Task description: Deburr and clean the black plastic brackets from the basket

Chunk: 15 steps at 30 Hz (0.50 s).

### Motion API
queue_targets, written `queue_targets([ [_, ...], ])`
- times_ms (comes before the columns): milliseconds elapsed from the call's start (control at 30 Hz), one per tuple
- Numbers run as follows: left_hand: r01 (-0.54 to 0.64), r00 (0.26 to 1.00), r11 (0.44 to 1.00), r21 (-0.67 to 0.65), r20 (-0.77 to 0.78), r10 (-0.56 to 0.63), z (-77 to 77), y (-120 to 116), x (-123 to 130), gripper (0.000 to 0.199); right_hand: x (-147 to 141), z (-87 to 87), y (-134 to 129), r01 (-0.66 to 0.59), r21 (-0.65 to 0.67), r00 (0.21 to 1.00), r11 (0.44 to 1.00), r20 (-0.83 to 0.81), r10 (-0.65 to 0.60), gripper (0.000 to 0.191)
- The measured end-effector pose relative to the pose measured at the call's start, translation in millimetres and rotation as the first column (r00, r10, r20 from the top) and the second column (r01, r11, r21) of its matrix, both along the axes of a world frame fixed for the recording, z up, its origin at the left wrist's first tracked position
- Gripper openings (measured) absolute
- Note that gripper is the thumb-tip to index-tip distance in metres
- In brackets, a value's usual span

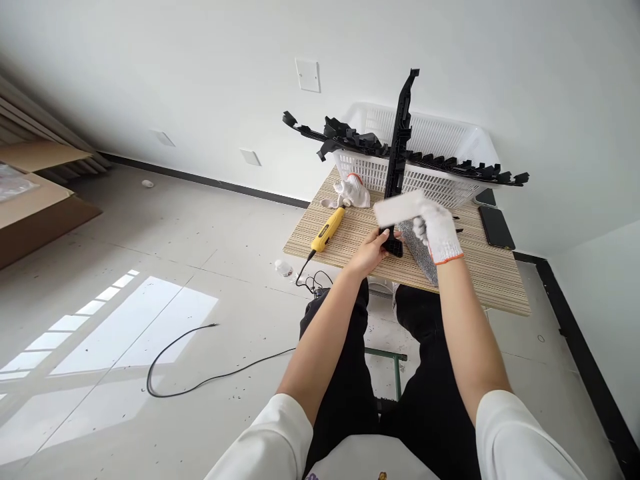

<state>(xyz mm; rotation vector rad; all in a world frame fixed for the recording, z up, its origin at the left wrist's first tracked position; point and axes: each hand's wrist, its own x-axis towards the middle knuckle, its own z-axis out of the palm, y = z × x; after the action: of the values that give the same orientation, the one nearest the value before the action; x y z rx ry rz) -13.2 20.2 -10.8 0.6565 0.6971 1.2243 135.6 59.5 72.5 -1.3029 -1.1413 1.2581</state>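
Note:
My bare left hand (pixel 370 253) grips the lower end of a long black plastic trim strip (pixel 399 143), which stands up slanting away from me over the table. My right hand (pixel 436 227) wears a white knit glove with an orange cuff. It is closed around a flat, pale rectangular piece (pixel 399 208), blurred by motion, which passes in front of the strip near its lower end. What kind of piece it is cannot be made out. Under the right hand lies a speckled grey cloth (pixel 423 257). Other black plastic strips (pixel 465 170) lie across the basket rim behind.
A white plastic basket (pixel 440 193) stands at the back of the wood-patterned table (pixel 495 287). On the table are a yellow corded tool (pixel 329 230), a crumpled white glove (pixel 353 192) and a dark phone (pixel 496 227). A black cable (pixel 200 381) and a cardboard box (pixel 45 220) are on the floor.

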Motion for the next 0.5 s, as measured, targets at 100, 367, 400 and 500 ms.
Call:
queue_targets([
  [100, 0.009, 1.000, 1.000, 0.006, 0.002, -0.009, -0.1, 0, 0, 0.026, -2, 5.4, 1, -0.041, 0.091, 0.998, 0.995, -0.033, 0.044, 0.036],
  [367, 0.016, 1.000, 1.000, 0.001, 0.005, -0.016, 4.0, -2, 0, 0.022, -7, 29.1, 26, -0.087, 0.241, 0.995, 0.967, -0.026, 0.096, 0.029],
  [400, 0.020, 1.000, 1.000, 0.000, 0.002, -0.020, 4.4, -2, -1, 0.022, -8, 30.1, 30, -0.060, 0.279, 0.997, 0.958, -0.032, 0.071, 0.025],
  [500, 0.019, 1.000, 1.000, 0.002, -0.001, -0.019, 3.9, -3, -1, 0.024, -9, 30.0, 38, -0.093, 0.354, 0.995, 0.931, 0.053, 0.079, 0.024],
])
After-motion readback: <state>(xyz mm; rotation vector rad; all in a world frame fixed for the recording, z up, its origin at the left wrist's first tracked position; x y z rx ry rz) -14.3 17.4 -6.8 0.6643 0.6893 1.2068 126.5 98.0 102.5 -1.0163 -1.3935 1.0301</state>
